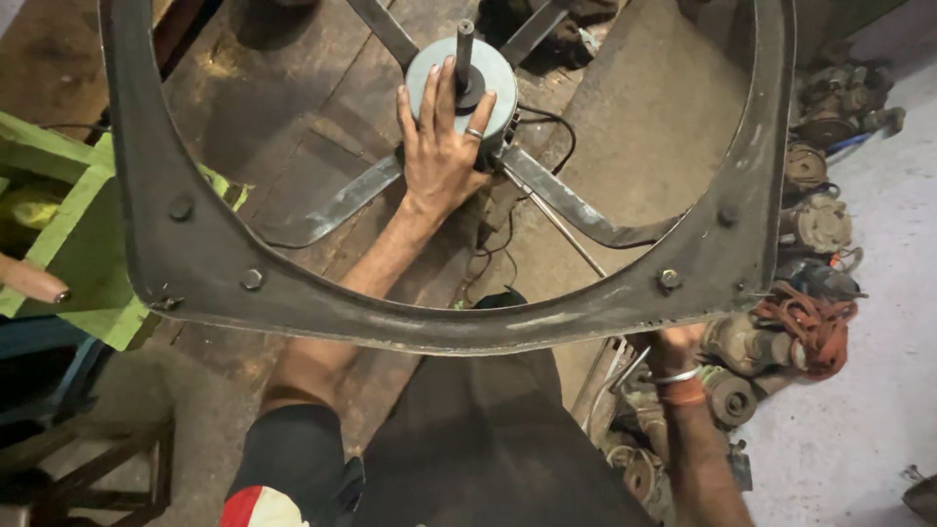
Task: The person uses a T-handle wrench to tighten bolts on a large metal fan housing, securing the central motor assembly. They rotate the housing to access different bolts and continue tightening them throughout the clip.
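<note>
Left hand point(441, 146): laid flat, fingers spread, on the grey fan motor point(462, 73).
Motor: held at the centre of the round metal frame point(195, 263).
Right hand point(676, 344): mostly hidden below the frame; grip cannot be told.

- Single view, from a camera worn on the person's head; no second view to share ground with.
- Faces steeply down and a little forward, over the person's own lap and dark trousers at bottom centre.
- Close range: the grey metal fan frame point(429, 327) fills most of the width, its rim cut by the top edge.
- Looks through the frame's ring onto the fan motor point(488, 73) near top centre and the workshop floor point(869, 410) beyond.
- Left hand point(439, 146) reaches away from the lens; right hand point(678, 346) sits low, half hidden under the rim.
- Green wooden stool point(73, 244) at left edge; old motors point(815, 220) heaped at right edge.
</note>
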